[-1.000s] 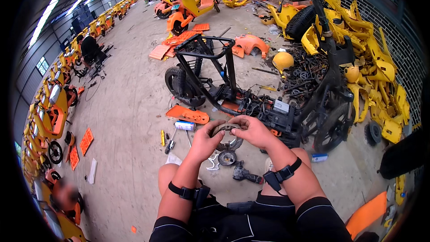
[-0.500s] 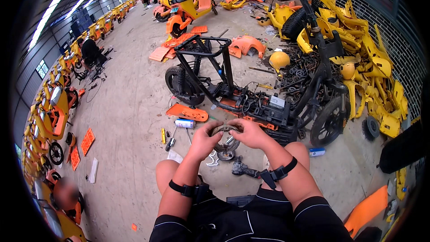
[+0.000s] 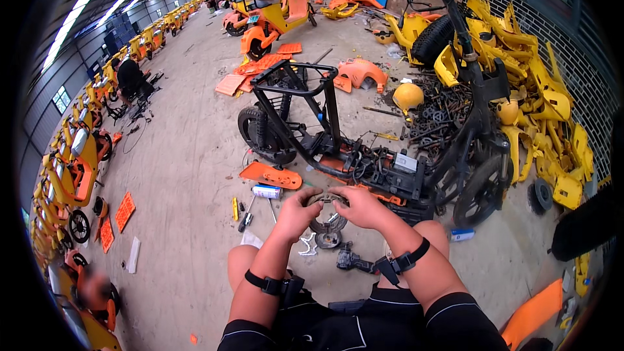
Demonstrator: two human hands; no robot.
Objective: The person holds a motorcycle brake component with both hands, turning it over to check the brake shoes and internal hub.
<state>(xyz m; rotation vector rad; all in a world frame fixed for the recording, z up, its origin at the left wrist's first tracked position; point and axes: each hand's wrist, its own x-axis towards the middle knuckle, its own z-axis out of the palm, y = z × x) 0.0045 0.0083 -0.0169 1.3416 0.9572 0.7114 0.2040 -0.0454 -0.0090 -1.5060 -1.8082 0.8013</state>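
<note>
Ring (image 3: 334, 223) sits held between left fingers (image 3: 309, 193) and right fingers (image 3: 340, 192).

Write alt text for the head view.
A person's left hand and right hand hold a dark ring-shaped part above the floor. Beyond stands a stripped black scooter, with yellow panels piled to its right; a power tool lies nearer.

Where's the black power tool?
In the head view, the tool lies low, slightly right of centre, on the floor beside the small round disc.
</note>
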